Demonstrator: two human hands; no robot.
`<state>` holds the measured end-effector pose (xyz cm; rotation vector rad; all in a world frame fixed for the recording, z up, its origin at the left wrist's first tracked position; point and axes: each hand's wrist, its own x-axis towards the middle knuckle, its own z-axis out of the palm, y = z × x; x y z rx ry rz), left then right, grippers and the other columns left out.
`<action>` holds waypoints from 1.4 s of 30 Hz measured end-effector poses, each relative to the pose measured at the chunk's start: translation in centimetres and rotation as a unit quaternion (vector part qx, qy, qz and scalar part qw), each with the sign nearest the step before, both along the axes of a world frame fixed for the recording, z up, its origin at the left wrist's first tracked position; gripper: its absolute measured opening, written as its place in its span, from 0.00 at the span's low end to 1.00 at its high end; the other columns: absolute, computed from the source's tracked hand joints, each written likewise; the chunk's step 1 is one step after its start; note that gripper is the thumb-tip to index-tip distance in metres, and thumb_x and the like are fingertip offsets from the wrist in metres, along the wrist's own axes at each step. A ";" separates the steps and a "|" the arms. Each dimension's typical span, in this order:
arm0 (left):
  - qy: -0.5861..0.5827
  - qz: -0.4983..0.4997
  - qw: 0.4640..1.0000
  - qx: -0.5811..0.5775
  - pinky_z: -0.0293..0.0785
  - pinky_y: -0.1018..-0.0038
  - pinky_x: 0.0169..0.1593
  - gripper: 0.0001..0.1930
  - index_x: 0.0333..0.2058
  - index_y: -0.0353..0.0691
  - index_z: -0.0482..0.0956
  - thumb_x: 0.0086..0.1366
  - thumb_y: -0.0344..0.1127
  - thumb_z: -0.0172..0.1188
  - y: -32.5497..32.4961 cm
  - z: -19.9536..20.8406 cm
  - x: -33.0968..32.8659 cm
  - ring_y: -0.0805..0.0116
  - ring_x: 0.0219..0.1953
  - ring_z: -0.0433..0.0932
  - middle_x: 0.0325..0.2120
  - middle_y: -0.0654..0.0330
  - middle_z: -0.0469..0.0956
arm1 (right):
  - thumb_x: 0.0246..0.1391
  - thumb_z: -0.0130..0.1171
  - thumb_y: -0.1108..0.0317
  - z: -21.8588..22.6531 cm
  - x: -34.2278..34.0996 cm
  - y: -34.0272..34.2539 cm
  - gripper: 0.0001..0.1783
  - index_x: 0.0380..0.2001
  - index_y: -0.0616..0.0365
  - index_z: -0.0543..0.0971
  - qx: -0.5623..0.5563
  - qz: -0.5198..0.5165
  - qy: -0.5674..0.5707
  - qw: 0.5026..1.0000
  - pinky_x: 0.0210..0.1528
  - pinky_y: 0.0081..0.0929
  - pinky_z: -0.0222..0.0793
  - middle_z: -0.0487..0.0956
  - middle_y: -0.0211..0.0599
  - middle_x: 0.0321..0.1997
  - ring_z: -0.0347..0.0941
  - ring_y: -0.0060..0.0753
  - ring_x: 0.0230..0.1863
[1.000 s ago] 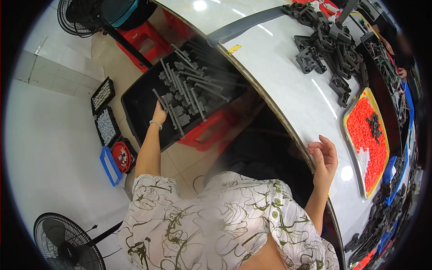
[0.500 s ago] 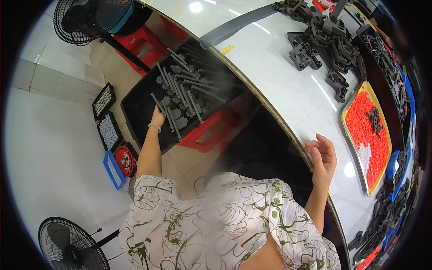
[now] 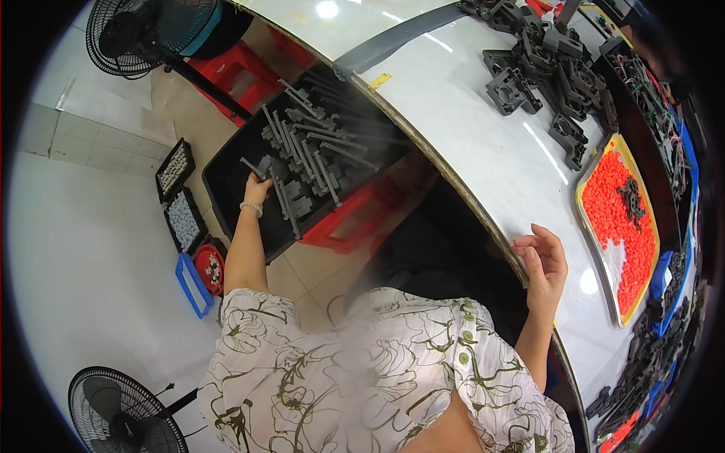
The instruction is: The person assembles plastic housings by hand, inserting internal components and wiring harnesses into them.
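Observation:
On my left, a black tray [image 3: 219,180] holds several grey plastic parts [image 3: 306,158] with long rods, laid side by side. Inside its near left part, my left hand [image 3: 257,192] is closed on one grey rod part [image 3: 251,167], whose rod sticks out past the fingers and slants across the tray's left side. The lower end of this part is hidden by the hand. My right hand [image 3: 542,260] rests at the white table's edge, loosely curled, with thumb and fingers apart and nothing visible in it.
The white table [image 3: 453,113] curves along my right. Dark plastic housings [image 3: 540,64] are heaped on it, beside a yellow-edged tray [image 3: 591,219] of small red pieces. A red stool [image 3: 340,226] stands under the black tray. Fans [image 3: 124,408] and small bins [image 3: 181,219] lie further left.
My left hand has shifted slightly up and left within the tray, and the grey rod part has moved and tilted with it. My right hand has stayed almost where it was.

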<state>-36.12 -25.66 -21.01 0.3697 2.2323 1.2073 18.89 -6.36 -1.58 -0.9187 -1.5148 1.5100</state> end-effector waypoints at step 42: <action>0.355 -0.270 0.891 -0.091 0.58 0.68 0.61 0.29 0.60 0.35 0.46 0.61 0.24 0.44 -5.4 -10.3 0.0 0.55 0.59 0.61 0.57 0.48 0.60 | 0.53 0.52 0.77 0.5 0.4 -0.1 0.14 0.45 0.65 0.71 -0.023 0.047 0.095 0.994 0.43 0.22 0.69 0.77 0.37 0.34 0.72 0.25 0.38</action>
